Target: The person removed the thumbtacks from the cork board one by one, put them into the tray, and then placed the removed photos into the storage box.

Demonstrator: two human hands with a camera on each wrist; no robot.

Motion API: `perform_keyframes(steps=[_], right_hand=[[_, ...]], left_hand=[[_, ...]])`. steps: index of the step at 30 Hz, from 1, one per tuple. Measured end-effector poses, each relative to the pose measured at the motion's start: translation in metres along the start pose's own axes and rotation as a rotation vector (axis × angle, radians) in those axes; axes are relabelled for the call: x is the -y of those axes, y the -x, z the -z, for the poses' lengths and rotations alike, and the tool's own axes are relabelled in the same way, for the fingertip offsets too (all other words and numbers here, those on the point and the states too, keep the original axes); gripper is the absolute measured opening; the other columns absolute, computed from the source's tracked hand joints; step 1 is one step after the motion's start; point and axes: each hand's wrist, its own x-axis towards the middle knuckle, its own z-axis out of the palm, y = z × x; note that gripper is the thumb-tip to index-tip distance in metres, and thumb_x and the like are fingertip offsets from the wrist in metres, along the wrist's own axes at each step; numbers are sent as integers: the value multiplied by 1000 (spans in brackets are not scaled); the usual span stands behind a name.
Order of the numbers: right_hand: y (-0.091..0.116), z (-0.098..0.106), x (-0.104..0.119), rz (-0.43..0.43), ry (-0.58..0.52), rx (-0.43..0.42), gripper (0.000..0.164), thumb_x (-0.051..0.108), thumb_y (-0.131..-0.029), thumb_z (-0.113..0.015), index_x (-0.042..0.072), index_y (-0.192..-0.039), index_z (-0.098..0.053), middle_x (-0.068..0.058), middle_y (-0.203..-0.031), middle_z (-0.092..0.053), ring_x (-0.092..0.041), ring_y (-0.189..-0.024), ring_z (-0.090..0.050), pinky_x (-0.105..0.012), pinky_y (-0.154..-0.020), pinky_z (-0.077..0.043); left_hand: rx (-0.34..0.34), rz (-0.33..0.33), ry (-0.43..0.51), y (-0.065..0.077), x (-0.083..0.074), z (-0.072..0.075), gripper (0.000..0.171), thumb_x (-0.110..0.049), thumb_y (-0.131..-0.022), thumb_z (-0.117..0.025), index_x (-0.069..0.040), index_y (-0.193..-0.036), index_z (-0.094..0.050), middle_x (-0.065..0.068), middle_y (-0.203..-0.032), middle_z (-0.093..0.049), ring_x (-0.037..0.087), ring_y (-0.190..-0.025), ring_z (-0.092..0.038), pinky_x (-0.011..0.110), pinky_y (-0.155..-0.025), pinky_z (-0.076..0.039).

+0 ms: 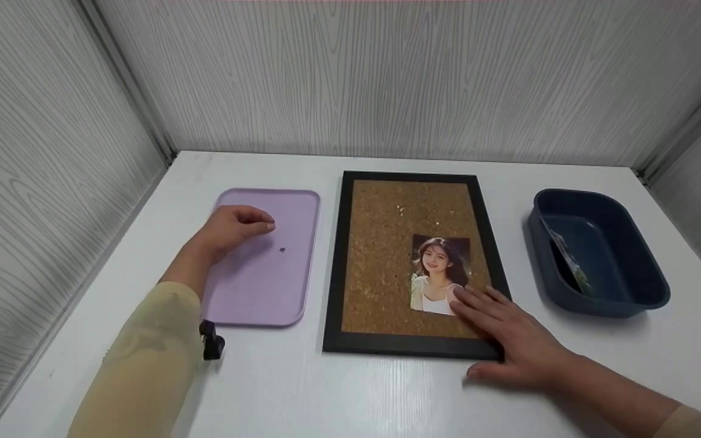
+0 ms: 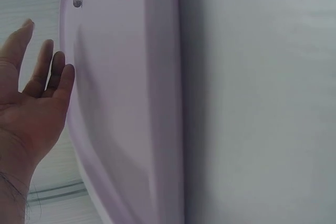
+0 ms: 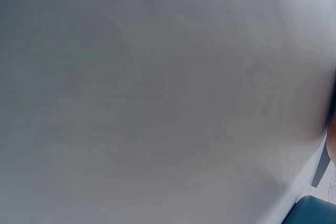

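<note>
My left hand (image 1: 232,231) hovers over a lilac tray (image 1: 253,304), its thumb and index finger bent loosely. In the left wrist view the fingers (image 2: 43,66) stand apart and nothing shows between them. A small dark pin (image 1: 282,249) lies on the tray, just to the right of the fingertips. My right hand (image 1: 524,344) rests on the lower right corner of a black-framed cork board (image 1: 381,261). Its straight fingers touch the lower right edge of a portrait photo (image 1: 432,267) on the cork; the thumb lies on the table.
At the right stands a dark blue bin (image 1: 618,304) with a printed card or packet (image 1: 569,258) leaning inside. A small black clip-like object (image 1: 210,340) shows beside the left forearm. Pale walls enclose the white table (image 1: 326,395) at the back and sides.
</note>
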Motion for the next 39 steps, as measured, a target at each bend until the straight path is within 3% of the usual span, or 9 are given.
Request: perform_keyframes(steps=[20,29,36,39], right_hand=[[1,1,1,-23,-2,29,103,62,-83,-83,14,-164,-43,-8,-170,-37,-32,-156,-34,-31,-128,-6],[1,0,0,-7,5,-1,103,62,-82,-84,12,-163,-44,-10,-169,-39,-33,-154,-36,-32,-128,-7],[2,2,1,-75,7,95,103,64,-83,-82,16,-165,-41,-7,-172,-33,-26,-158,-29,-31,-129,-3],[1,2,1,-58,5,79,103,64,-83,-82,15,-165,-41,-8,-171,-35,-27,-157,-31,-31,-128,-3]], left_hand=[[23,29,-75,2,6,-1,33,-27,-101,-76,-6,-126,-76,12,-132,-68,24,-120,-56,38,-103,-42],[34,17,-54,2,11,-4,33,-25,-101,-75,-4,-127,-75,13,-133,-68,23,-123,-53,33,-103,-40],[34,27,-54,1,14,-4,31,-25,-102,-75,-6,-125,-75,11,-135,-67,24,-127,-53,37,-108,-39],[32,34,-52,0,15,-4,30,-25,-102,-75,-6,-125,-75,11,-135,-67,24,-127,-53,38,-109,-39]])
